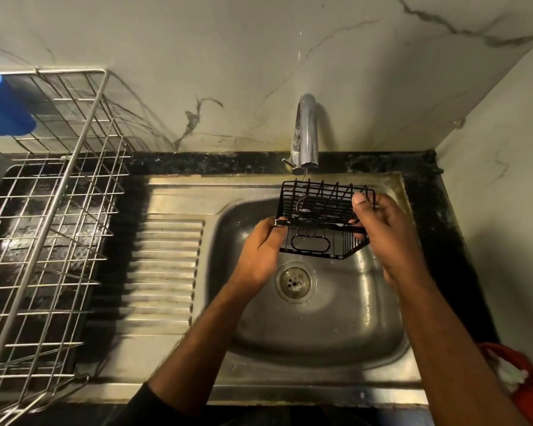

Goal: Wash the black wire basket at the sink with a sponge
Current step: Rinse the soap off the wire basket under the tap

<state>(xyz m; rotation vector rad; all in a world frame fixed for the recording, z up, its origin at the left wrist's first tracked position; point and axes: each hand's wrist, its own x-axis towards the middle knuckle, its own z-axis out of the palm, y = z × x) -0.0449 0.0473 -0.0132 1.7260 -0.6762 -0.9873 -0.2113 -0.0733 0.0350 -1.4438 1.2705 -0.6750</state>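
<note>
head view: both hands, left hand and right hand, grip black wire basket with curled fingers.

Both bare forearms reach forward, left hand and right hand each curled in a grip.

I see the black wire basket as thin coated metal wire with a slight wet gloss. The sink under it looks like brushed stainless steel, dull and stained, its ribbed drainboard the same. The tap is polished chrome. The dish rack is bright bare metal wire. The cup looks like smooth blue plastic. The wall reads as glossy veined marble.
</note>
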